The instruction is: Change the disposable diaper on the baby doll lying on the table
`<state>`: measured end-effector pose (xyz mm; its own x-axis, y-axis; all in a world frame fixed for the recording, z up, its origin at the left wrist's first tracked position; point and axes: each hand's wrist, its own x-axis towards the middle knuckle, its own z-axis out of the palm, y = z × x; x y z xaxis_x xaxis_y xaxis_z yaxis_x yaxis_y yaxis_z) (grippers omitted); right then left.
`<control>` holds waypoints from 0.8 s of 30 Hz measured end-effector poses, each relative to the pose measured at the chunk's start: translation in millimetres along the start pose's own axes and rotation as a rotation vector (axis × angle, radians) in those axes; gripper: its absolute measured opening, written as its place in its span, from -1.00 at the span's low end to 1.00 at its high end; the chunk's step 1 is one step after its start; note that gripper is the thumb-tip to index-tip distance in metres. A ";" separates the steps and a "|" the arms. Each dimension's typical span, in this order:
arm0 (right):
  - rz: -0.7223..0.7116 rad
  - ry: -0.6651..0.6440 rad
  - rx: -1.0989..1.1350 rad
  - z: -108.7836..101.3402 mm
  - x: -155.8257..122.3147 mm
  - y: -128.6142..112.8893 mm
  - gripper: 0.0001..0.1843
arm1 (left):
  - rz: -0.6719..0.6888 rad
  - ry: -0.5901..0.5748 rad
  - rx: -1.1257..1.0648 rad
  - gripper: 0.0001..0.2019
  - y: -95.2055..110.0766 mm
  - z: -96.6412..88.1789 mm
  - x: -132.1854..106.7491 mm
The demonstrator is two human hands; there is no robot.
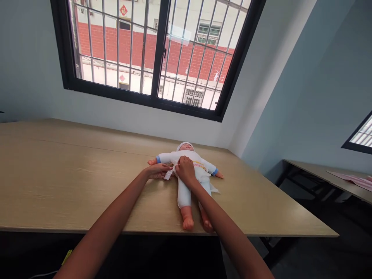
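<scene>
left hand (158,171) holds flat white strip (168,175); smooth-footed doll (184,194) beside it.

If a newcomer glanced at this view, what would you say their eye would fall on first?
Probably the baby doll in white clothes with blue cuffs, lying on its back on the pale wooden table. Next, the bare left hand at a white strip beside its hip, and the bare right hand at its waist. Behind is a large black-framed, barred window.
</scene>
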<state>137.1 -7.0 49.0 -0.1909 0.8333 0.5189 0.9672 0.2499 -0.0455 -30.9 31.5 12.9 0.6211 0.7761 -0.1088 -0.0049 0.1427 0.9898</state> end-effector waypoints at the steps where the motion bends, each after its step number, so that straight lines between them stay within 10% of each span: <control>1: -0.015 -0.015 0.014 0.2 -0.1 0.0 -0.78 | 0.000 0.000 0.006 -0.61 0.2 -0.7 0.0; 10: -0.319 -0.161 -0.109 9.6 -4.6 -5.3 -0.69 | 0.119 0.120 0.075 -0.56 11.9 -15.5 -13.0; 24: -0.107 0.042 0.101 6.5 -4.4 -6.6 -0.75 | 0.424 0.248 0.207 -0.58 24.2 18.1 -9.1</control>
<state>130.5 -9.1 41.5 -0.2823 0.7785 0.5606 0.9196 0.3860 -0.0730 -22.5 16.7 39.5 0.3942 0.8650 0.3105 -0.0449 -0.3194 0.9466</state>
